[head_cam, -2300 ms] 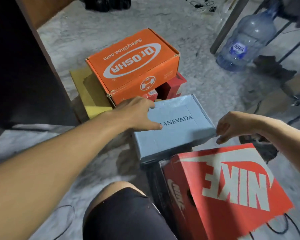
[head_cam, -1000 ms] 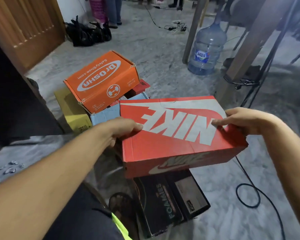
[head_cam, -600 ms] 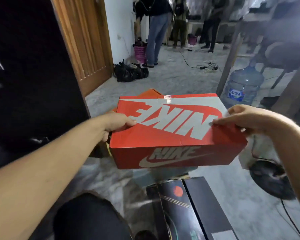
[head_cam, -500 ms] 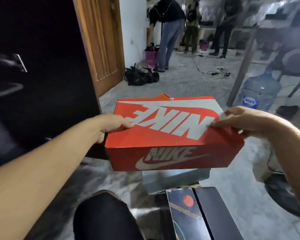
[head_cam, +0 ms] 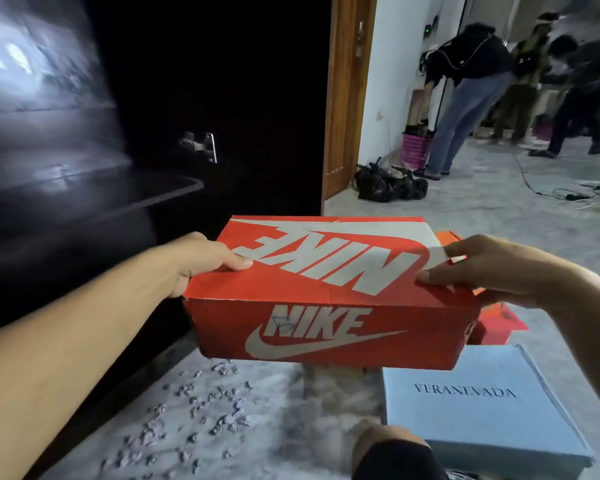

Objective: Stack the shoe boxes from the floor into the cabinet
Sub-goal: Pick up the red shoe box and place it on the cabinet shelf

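At bottom right, a pale blue Veranevada box sits on the grey floor, not yet stacked; gravel-like crumbs lie scattered at lower centre. In mid-frame the red Nike shoe box is held off the floor, lid roughly level: left hand grasps its left end with thumb on the lid, right hand grasps the right end likewise. Behind the right hand, an orange box shows only partly. At upper left, the dark cabinet stands open, with one shelf whose visible part carries nothing; hinge beside it. Judgement: task at an early stage, this box in transit, at least two left. Shelf front edge is the obstacle; the room above looks ample.
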